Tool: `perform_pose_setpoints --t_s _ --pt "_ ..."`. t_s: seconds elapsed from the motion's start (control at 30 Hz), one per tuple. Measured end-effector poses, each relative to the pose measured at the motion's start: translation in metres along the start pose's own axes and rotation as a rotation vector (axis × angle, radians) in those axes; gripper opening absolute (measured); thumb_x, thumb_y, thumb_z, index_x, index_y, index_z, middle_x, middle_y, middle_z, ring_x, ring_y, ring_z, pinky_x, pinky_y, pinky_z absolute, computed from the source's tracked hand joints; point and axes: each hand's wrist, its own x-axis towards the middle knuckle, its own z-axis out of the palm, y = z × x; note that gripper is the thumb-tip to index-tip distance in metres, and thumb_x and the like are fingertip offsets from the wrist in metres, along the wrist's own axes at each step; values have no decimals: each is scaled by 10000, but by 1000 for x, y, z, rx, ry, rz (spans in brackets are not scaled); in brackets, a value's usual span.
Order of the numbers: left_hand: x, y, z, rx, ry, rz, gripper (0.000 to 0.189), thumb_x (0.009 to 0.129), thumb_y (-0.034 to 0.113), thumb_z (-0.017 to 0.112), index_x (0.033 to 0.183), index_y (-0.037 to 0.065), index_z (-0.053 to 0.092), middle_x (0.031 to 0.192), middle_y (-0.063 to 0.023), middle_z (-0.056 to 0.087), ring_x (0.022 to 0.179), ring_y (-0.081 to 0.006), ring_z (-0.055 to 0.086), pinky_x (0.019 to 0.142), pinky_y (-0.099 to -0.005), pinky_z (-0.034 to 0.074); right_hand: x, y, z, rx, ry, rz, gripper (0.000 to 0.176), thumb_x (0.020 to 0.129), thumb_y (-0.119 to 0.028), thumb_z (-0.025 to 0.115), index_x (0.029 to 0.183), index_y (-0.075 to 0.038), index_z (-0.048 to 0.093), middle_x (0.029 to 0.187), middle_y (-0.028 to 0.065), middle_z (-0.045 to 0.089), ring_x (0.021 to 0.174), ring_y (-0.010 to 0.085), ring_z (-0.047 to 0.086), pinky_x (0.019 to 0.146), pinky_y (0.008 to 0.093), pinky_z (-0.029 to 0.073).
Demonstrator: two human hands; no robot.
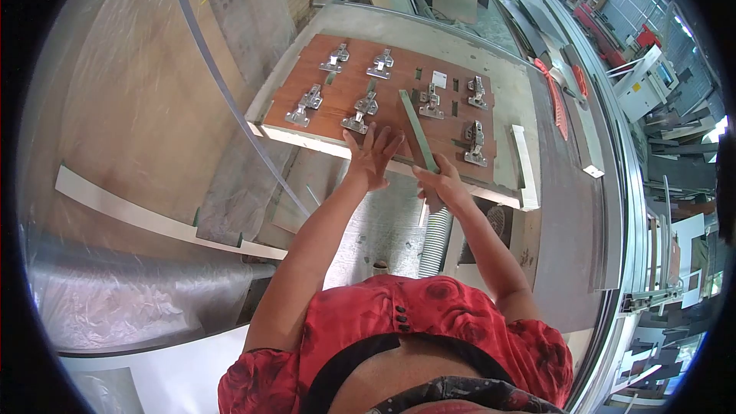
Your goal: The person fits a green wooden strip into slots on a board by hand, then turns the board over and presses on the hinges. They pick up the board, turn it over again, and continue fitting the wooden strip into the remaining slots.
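My left hand [372,157] has its fingers spread, fingertips at the front edge of a reddish-brown panel [307,69], just below a metal cabinet hinge [359,113]. In my right hand [445,182] is the near end of a long, flat green strip [418,130], its far end reaching across the panel. Several more hinges are set out over the panel, among them a front-left hinge [305,105], a hinge beyond the strip [431,101] and a front-right hinge [474,144]. A small white label [438,79] lies on the panel.
The panel lies on a pale worktable [510,107]. To the right, red-handled tools [553,96] rest on a dark bench [563,222]. Below the table runs a ribbed hose [434,241]. Plastic-wrapped boards [146,92] stand at left, and a machine [644,84] is farther back.
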Motion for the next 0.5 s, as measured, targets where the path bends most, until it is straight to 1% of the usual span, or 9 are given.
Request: perform_pose_setpoints --t_s 0.03,0.13,0.17,0.23,0.27,0.33,0.4,0.43,0.5 --pt "0 0 -2 -19 4 -5 1108 573 386 824 1484 248 208 1555 -90 148 1440 -349 45 966 -808 34 5 -1 3 -12 8 -23 631 809 -305 716 1264 40 449 848 86 568 675 154 580 537 280 502" --pt "-3 -1 0 -41 51 6 1093 570 352 819 1482 244 226 1543 -93 170 1437 -346 70 963 -811 19 27 11 11 3 34 -61 652 806 -310 720 1278 36 432 841 80 565 677 153 580 537 276 503" --pt "-3 -3 3 -81 94 33 1086 554 350 822 1473 230 256 1535 -111 184 1431 -354 92 962 -811 27 34 15 14 -5 -6 -68 652 806 -310 720 1278 36 432 841 80 565 677 153 580 537 276 503" --pt "-2 -6 11 -96 164 58 1086 513 351 832 1454 205 311 1513 -139 224 1418 -369 137 953 -817 46 41 24 14 16 66 -67 438 816 -260 719 1124 -39 500 782 57 552 599 154 578 505 294 498" --pt "-1 -6 12 -76 188 63 1093 488 355 839 1444 195 335 1498 -149 249 1410 -376 159 945 -821 57 43 24 14 80 48 -28 410 814 -249 719 1104 -53 504 766 51 553 576 154 573 497 295 494" --pt "7 -6 16 -60 172 39 1123 460 374 847 1445 213 331 1480 -139 283 1406 -371 169 936 -827 77 43 19 10 129 10 60 376 812 -217 718 1091 -73 512 745 50 557 565 156 576 490 302 493" --pt "5 -7 15 -56 177 44 1123 462 382 847 1446 233 327 1478 -107 293 1408 -351 174 932 -831 90 48 26 10 148 -33 -32 354 814 -231 713 1064 -68 523 739 65 570 551 171 588 470 299 493" --pt "6 -6 16 -26 164 27 1103 482 400 836 1446 242 324 1481 -88 293 1409 -339 175 937 -829 88 34 7 13 137 -40 76 307 815 -259 711 978 -44 564 703 77 586 529 182 594 441 298 486" --pt "8 -5 21 18 162 8 1060 533 440 804 1452 255 308 1489 -63 294 1414 -321 172 949 -824 87 45 22 10 57 29 9 299 826 -300 695 888 -23 601 656 84 599 521 189 603 418 303 479"
